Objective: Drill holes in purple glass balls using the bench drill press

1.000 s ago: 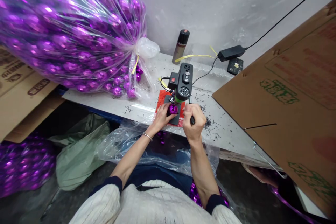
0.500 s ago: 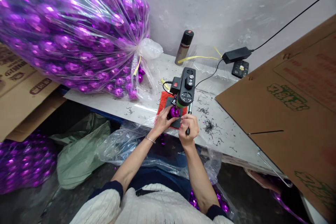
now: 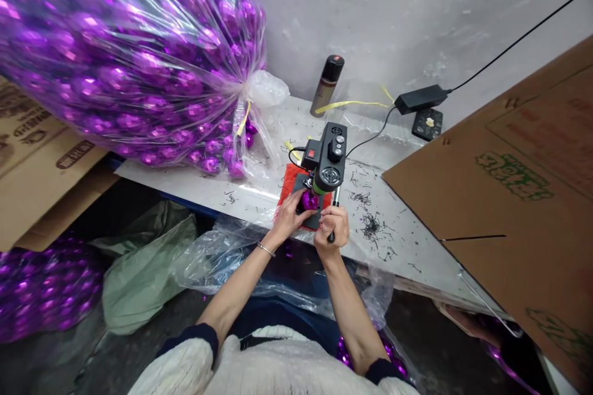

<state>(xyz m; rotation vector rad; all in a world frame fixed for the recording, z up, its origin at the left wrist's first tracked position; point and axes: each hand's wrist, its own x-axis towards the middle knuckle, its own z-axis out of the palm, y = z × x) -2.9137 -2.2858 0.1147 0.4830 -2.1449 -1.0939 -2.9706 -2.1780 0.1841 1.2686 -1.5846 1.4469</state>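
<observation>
A small black bench drill press (image 3: 331, 154) stands on the table on a red cloth (image 3: 290, 184). Under its green-ringed head sits a shiny purple ball (image 3: 310, 200). My left hand (image 3: 288, 215), with a bracelet at the wrist, holds that ball against the black base, thumb and fingers round its side. My right hand (image 3: 332, 227) is wrapped round the black-ended lever (image 3: 330, 237) at the machine's right side. The spot where the head meets the ball is mostly hidden.
A big clear bag of purple balls (image 3: 152, 74) fills the left. Behind are a spray can (image 3: 328, 85) and a power adapter (image 3: 420, 99). Dark shavings (image 3: 370, 225) litter the white table (image 3: 398, 253). Cardboard boxes (image 3: 504, 197) stand right and left.
The view has shifted slightly, so everything appears a little lower and to the right. Both hands keep their places on the ball and the lever.
</observation>
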